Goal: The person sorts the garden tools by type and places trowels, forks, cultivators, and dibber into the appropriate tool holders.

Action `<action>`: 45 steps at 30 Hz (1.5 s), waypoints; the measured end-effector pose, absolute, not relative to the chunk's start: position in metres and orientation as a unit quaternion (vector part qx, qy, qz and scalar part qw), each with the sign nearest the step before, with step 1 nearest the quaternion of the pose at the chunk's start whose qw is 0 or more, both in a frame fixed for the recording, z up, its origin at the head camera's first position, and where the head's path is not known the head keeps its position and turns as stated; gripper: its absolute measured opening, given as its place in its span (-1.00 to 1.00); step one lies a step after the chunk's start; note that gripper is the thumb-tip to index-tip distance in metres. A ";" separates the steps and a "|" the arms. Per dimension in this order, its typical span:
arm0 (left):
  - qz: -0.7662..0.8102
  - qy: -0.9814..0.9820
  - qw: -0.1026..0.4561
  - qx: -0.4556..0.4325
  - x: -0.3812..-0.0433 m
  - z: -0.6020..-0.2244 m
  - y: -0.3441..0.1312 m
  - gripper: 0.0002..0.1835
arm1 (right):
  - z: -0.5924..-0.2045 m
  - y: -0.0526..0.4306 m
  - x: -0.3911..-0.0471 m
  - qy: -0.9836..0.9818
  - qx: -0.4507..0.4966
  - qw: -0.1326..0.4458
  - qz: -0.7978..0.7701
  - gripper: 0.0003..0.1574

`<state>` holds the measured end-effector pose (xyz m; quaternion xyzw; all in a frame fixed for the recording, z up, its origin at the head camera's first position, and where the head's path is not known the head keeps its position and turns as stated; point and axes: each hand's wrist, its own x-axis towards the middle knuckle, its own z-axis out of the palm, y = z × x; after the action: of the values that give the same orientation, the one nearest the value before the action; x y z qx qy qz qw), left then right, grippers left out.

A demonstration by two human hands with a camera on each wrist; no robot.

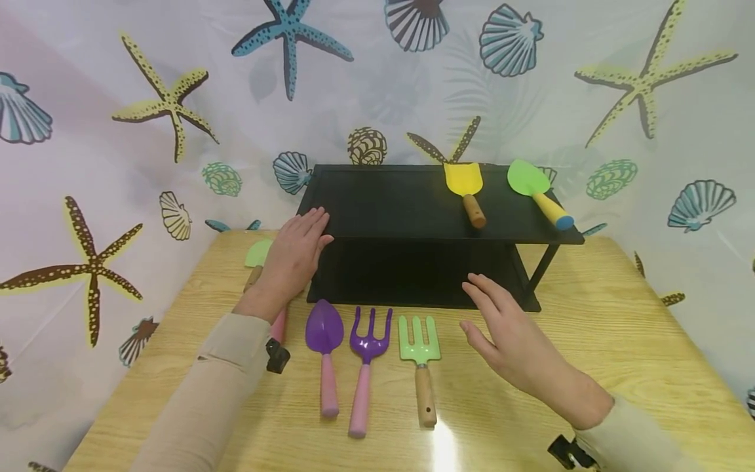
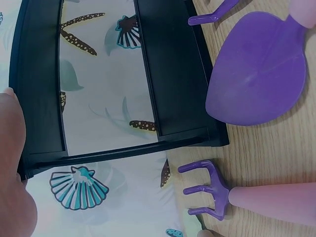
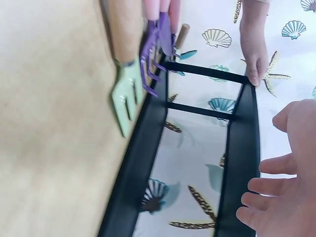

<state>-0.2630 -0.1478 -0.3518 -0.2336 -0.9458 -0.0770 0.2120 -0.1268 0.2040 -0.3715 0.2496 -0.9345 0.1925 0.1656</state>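
My left hand point(image 1: 295, 252) rests with straight fingers on the left end of a black two-tier shelf point(image 1: 377, 203). In front of the shelf hovers my right hand point(image 1: 519, 344), fingers spread and holding nothing. A yellow shovel point(image 1: 464, 180) and a green trowel point(image 1: 529, 178) lie on the top tier's right side. On the table before the shelf lie a purple trowel point(image 1: 324, 328), a purple fork point(image 1: 369, 344) and a light green fork point(image 1: 420, 344). A small purple rake point(image 2: 212, 192) lies by the left end, mostly hidden by my left arm in the head view.
Another green tool point(image 1: 257, 254) with a wooden handle lies left of the shelf, partly behind my left hand. The wooden table point(image 1: 590, 328) extends to both sides. Behind it hangs a white cloth point(image 1: 377, 85) printed with starfish and shells.
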 end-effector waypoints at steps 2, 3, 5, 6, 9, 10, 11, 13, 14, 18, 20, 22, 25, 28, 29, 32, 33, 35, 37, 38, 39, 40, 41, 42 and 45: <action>-0.077 -0.946 0.213 -0.233 -0.263 -0.352 -0.148 -0.45 | -0.378 0.204 -0.124 -0.936 0.245 0.155 0.202 -0.30; -0.076 -0.946 0.214 -0.232 -0.263 -0.352 -0.147 -0.45 | -0.382 0.204 -0.123 -0.936 0.242 0.151 0.205 -0.31; -0.076 -0.946 0.215 -0.231 -0.263 -0.352 -0.147 -0.46 | -0.388 0.203 -0.120 -0.938 0.237 0.140 0.212 -0.32; -0.076 -0.946 0.216 -0.231 -0.263 -0.352 -0.147 -0.46 | -0.392 0.203 -0.118 -0.938 0.234 0.135 0.216 -0.32; -0.078 -0.946 0.213 -0.230 -0.264 -0.352 -0.148 -0.45 | -0.401 0.201 -0.113 -0.940 0.227 0.124 0.224 -0.33; -0.078 -0.946 0.213 -0.230 -0.264 -0.352 -0.148 -0.46 | -0.403 0.200 -0.112 -0.940 0.225 0.121 0.226 -0.33; -0.079 -0.947 0.212 -0.229 -0.264 -0.352 -0.148 -0.45 | -0.406 0.199 -0.111 -0.940 0.225 0.119 0.227 -0.33; -0.079 -0.947 0.212 -0.228 -0.263 -0.352 -0.148 -0.45 | -0.410 0.198 -0.108 -0.940 0.223 0.116 0.230 -0.32; -0.080 -0.947 0.212 -0.228 -0.263 -0.352 -0.148 -0.45 | -0.413 0.196 -0.106 -0.941 0.222 0.112 0.230 -0.32; -0.080 -0.945 0.218 -0.230 -0.263 -0.353 -0.148 -0.46 | -0.422 0.191 -0.101 -0.942 0.224 0.102 0.229 -0.31; -0.081 -0.944 0.220 -0.232 -0.263 -0.353 -0.148 -0.46 | -0.426 0.189 -0.098 -0.942 0.227 0.100 0.227 -0.31; -0.081 -0.943 0.222 -0.233 -0.263 -0.353 -0.148 -0.46 | -0.430 0.186 -0.096 -0.941 0.230 0.104 0.226 -0.32; -0.082 -0.943 0.222 -0.232 -0.263 -0.354 -0.148 -0.46 | -0.436 0.182 -0.093 -0.940 0.234 0.105 0.225 -0.33; -0.080 -0.944 0.220 -0.232 -0.262 -0.354 -0.148 -0.46 | -0.441 0.178 -0.090 -0.941 0.236 0.100 0.222 -0.32; -0.079 -0.945 0.219 -0.231 -0.262 -0.354 -0.148 -0.46 | -0.442 0.177 -0.089 -0.941 0.237 0.098 0.221 -0.32; -0.076 -0.946 0.215 -0.230 -0.262 -0.353 -0.148 -0.45 | -0.445 0.174 -0.086 -0.943 0.235 0.086 0.219 -0.29; -0.075 -0.946 0.215 -0.230 -0.262 -0.353 -0.148 -0.45 | -0.446 0.173 -0.085 -0.943 0.235 0.082 0.220 -0.28; -0.074 -0.947 0.213 -0.230 -0.262 -0.353 -0.148 -0.45 | -0.448 0.170 -0.083 -0.943 0.236 0.074 0.223 -0.26; -0.074 -0.947 0.214 -0.230 -0.262 -0.353 -0.148 -0.45 | -0.449 0.168 -0.081 -0.943 0.241 0.069 0.221 -0.24; -0.074 -0.946 0.214 -0.231 -0.262 -0.353 -0.148 -0.45 | -0.450 0.166 -0.080 -0.942 0.245 0.070 0.218 -0.23; -0.075 -0.946 0.214 -0.231 -0.262 -0.353 -0.148 -0.45 | -0.451 0.165 -0.080 -0.942 0.249 0.069 0.214 -0.23; -0.075 -0.946 0.213 -0.231 -0.262 -0.353 -0.148 -0.45 | -0.452 0.163 -0.079 -0.942 0.254 0.068 0.207 -0.23; -0.076 -0.946 0.212 -0.231 -0.262 -0.352 -0.148 -0.45 | -0.453 0.162 -0.078 -0.942 0.260 0.067 0.201 -0.23; -0.076 -0.947 0.211 -0.231 -0.262 -0.352 -0.148 -0.45 | -0.453 0.160 -0.078 -0.942 0.264 0.063 0.197 -0.22; -0.077 -0.948 0.207 -0.228 -0.261 -0.352 -0.148 -0.44 | -0.455 0.155 -0.076 -0.943 0.270 0.048 0.188 -0.17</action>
<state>-0.2614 -0.1478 -0.3520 -0.2284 -0.9481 -0.0769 0.2072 -0.0755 0.1546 -0.4550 0.2705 -0.9429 0.1882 0.0480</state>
